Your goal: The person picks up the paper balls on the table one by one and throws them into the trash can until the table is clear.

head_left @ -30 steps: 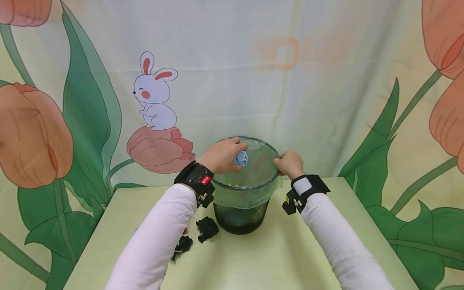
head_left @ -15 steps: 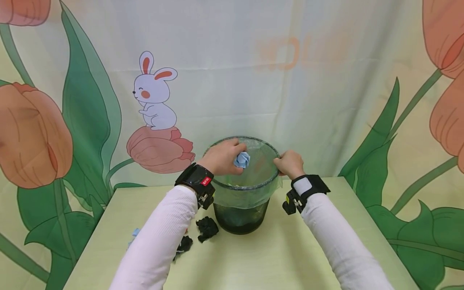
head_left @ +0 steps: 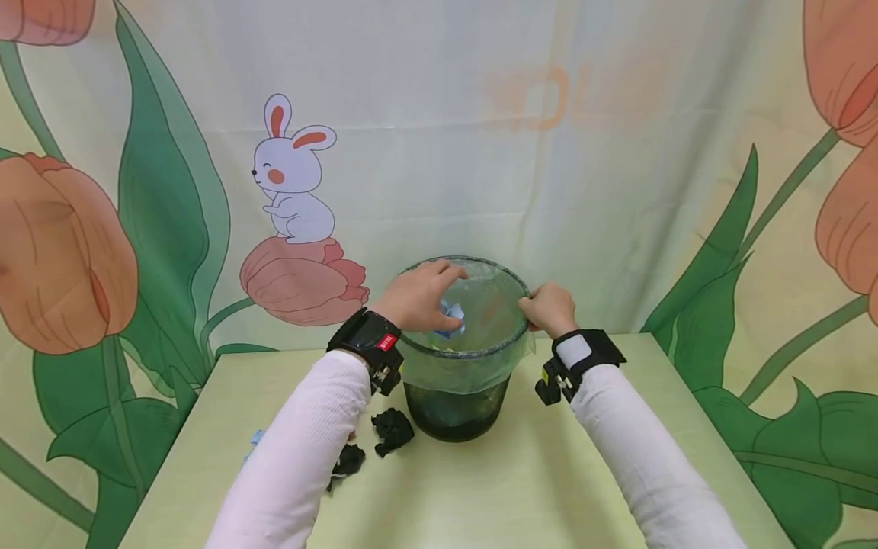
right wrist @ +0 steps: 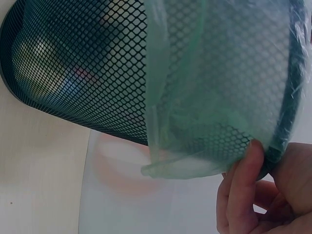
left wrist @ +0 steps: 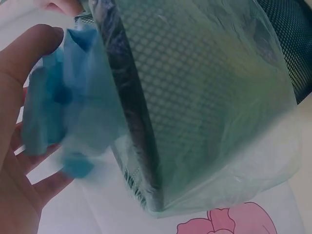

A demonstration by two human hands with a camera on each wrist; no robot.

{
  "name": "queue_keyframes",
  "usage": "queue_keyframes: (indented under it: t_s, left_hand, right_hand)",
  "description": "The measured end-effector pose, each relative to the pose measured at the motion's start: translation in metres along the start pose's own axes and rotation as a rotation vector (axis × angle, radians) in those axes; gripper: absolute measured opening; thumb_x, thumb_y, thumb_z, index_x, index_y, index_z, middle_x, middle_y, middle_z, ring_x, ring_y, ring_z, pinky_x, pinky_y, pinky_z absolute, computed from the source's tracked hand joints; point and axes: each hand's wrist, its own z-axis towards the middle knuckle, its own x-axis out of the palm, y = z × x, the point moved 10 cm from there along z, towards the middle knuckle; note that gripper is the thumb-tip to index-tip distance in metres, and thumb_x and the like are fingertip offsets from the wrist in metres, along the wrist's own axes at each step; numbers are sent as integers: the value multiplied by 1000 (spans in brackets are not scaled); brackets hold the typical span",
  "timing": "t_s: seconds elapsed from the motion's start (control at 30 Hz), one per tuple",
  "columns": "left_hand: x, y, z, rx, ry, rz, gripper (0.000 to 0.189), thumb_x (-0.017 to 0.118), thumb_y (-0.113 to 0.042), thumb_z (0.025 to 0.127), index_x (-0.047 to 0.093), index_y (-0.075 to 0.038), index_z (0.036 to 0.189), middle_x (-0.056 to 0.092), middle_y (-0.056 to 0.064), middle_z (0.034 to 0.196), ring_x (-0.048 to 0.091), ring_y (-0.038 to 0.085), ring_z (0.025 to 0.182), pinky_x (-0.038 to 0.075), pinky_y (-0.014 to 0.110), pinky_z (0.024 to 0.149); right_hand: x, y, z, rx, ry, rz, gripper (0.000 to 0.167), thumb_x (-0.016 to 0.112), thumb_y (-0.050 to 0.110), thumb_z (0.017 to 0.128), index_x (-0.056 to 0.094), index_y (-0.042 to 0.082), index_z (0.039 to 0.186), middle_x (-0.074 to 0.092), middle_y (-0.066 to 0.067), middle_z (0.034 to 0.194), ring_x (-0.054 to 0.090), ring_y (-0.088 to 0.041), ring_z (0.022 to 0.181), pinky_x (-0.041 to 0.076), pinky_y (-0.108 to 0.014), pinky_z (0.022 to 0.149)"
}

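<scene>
A dark mesh wastebasket (head_left: 456, 415) stands upright on the table, its rim covered by a translucent green bin liner (head_left: 459, 375). My left hand (head_left: 420, 297) hovers over the basket's mouth with its fingers spread. Just off those fingers is a crumpled piece of light blue paper (left wrist: 87, 102), blurred in the left wrist view and apparently loose in the air. On the right side, my right hand (head_left: 549, 309) pinches the rim and liner between thumb and fingers. Through the mesh, the right wrist view shows indistinct coloured contents near the bottom.
Two crumpled black pieces (head_left: 393, 431) lie on the table (head_left: 521, 480) left of the basket. A bit of light blue paper (head_left: 257, 438) shows beside the left sleeve, which hides part of that area. A printed curtain (head_left: 439, 137) hangs behind.
My left hand's fingers have spread apart and let go of the blue paper, which has dropped lower over the basket's mouth. The right hand keeps its place on the rim.
</scene>
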Motion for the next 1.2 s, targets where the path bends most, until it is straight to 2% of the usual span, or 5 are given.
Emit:
queue_keyframes:
  t_s: [0.17,0.33,0.7,1.0,1.2]
  left_hand:
    - [2,6,-4,-3,6,-5,64,70,-39,78,45,-16,132,47,7,130,47,25,115,45,40,92]
    - [1,16,-11,-16,4,-10,61,69,-39,79,47,-14,131,48,8,126,49,25,111,45,39,90]
    - [-12,56,-36,-119,-42,-10,52,63,-36,84,49,-13,128,51,9,121,51,27,106,48,41,83]
    - [-16,86,-62,-164,-79,6,48,64,-35,84,52,-10,123,54,9,113,53,23,93,49,38,75]
    - [-13,103,-80,-200,-94,7,47,62,-34,84,52,-8,122,53,11,120,52,26,106,48,42,89]
  right_hand:
    - [0,1,0,-4,-4,-2,45,48,9,82,30,18,42,40,5,35,55,-9,40,25,-20,36]
    - [0,1,-1,-2,-3,-6,45,48,9,82,30,18,42,39,5,36,53,-9,40,22,-19,36]
    - [1,0,-1,-2,6,-2,44,47,9,83,30,18,43,41,3,37,55,-11,42,24,-20,37]
    - [2,1,-1,0,4,-9,45,47,9,84,28,18,45,36,2,38,58,-17,46,16,-19,40]
    - [1,3,-3,-14,-7,-11,45,47,8,85,28,18,45,34,4,37,55,-14,43,26,-20,35]
